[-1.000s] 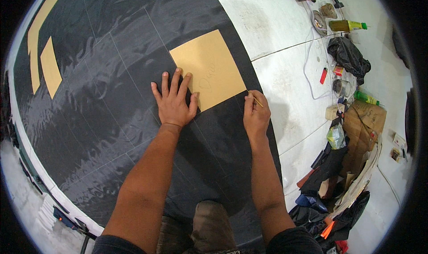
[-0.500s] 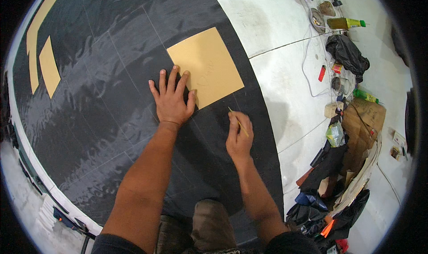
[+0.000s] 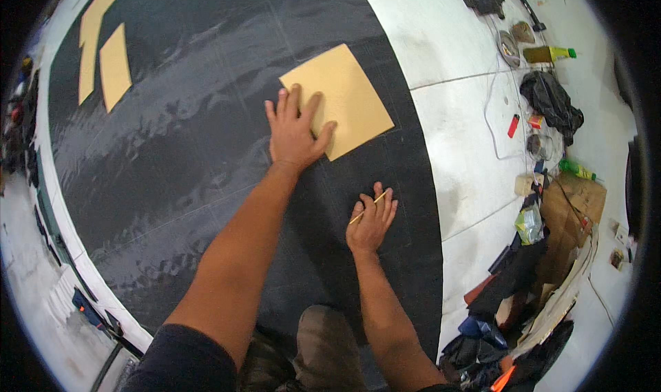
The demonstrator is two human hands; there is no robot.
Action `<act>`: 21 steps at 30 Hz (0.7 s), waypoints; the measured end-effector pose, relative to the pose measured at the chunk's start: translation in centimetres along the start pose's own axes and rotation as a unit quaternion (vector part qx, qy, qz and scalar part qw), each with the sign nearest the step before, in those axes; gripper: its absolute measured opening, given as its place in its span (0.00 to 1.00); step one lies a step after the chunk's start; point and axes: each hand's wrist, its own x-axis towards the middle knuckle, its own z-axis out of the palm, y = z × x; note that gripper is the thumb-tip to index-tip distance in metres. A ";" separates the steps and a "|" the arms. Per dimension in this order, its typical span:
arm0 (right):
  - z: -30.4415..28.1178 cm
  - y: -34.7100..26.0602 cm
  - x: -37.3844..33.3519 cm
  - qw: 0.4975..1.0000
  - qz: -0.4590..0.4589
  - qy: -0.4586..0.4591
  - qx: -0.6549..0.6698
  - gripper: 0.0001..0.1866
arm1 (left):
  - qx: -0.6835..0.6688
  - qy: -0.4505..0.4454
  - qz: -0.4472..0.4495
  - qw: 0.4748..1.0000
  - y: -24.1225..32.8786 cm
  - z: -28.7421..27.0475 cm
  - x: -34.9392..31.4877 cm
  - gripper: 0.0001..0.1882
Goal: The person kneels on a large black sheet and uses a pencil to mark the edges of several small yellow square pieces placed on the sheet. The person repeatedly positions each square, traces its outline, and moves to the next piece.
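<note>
Faint lines (image 3: 200, 205) mark black sheeting (image 3: 172, 130), work apparently midway, left hand (image 3: 296, 132) spread on tan card (image 3: 361, 106), right hand (image 3: 370, 230) gripping thin stick (image 3: 355, 219).

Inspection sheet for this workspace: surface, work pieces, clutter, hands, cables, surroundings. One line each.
Surface: black sheet, glossy in places, faint lines on it.
Work pieces: tan panel; long bent tan strip and shorter tan piece at upper left; thin stick.
Clutter: black bag, yellow-green bottle, brown cardboard, all right of the sheet.
Hands: left hand spread over the panel's left edge; right hand holds the stick, contact with sheet unclear.
Cables: white cable loosely curved at right.
Surroundings: white seamed floor at right; other people, nothing seen.
</note>
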 end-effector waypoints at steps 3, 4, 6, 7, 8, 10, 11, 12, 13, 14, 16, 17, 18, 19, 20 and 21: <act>1.0 -0.2 0.4 0.999 -0.021 0.003 -0.025 0.13 | -0.009 -0.023 0.018 1.000 -1.6 -0.4 -0.7 0.36; 1.3 0.4 0.3 0.999 -0.030 0.027 -0.024 0.13 | 0.019 -0.047 0.000 0.999 -1.0 -1.0 -1.3 0.35; 1.7 0.8 0.3 0.998 -0.031 0.046 -0.043 0.12 | 0.074 -0.075 -0.009 0.994 -1.2 -2.6 -4.1 0.37; 1.5 1.3 0.4 0.998 -0.031 0.047 -0.042 0.12 | 0.074 -0.090 0.004 0.993 -1.4 -3.8 -6.8 0.38; 1.1 1.6 0.3 0.997 -0.028 0.051 -0.045 0.13 | 0.070 -0.107 0.019 0.992 -1.9 -5.1 -9.1 0.39; 0.8 1.5 0.6 0.997 -0.020 0.051 -0.058 0.15 | 0.088 -0.156 -0.008 0.984 -6.6 -8.9 -12.9 0.40; 0.5 1.4 0.7 0.996 -0.017 0.047 -0.070 0.18 | 0.093 -0.179 -0.021 0.979 -9.6 -10.8 -15.0 0.40; 0.4 0.8 0.8 0.996 -0.018 0.042 -0.076 0.20 | 0.133 -0.123 -0.074 0.981 -13.6 -13.1 -16.1 0.41; 0.1 0.3 1.0 0.995 -0.018 0.042 -0.088 0.21 | 0.210 -0.072 -0.141 0.965 -17.4 -15.9 -16.1 0.40; 0.2 0.0 1.0 0.995 -0.023 0.056 -0.081 0.20 | 0.284 -0.022 -0.210 0.935 -21.1 -18.9 -16.2 0.39; 1.7 -0.8 1.2 0.995 -0.049 0.073 -0.057 0.19 | 0.247 0.224 -0.386 0.860 -27.9 -25.0 -18.4 0.36; 2.0 -0.3 1.5 0.987 -0.079 0.110 -0.080 0.18 | 0.167 0.246 -0.358 0.885 -28.5 -26.9 -19.3 0.35; 1.6 0.6 1.9 0.991 -0.065 0.101 -0.063 0.16 | 0.083 0.257 -0.334 0.903 -28.4 -27.5 -20.6 0.34; 1.1 0.0 2.0 0.994 -0.058 0.086 -0.035 0.14 | 0.013 0.276 -0.310 0.910 -28.1 -29.4 -23.8 0.32; 0.7 -1.5 1.4 0.984 -0.099 0.135 -0.055 0.12 | 0.073 0.242 -0.273 0.928 -26.8 -30.2 -27.5 0.29; 0.8 1.0 2.4 0.988 -0.104 0.105 -0.036 0.16 | 0.062 0.202 -0.303 0.929 -24.8 -30.0 -30.8 0.26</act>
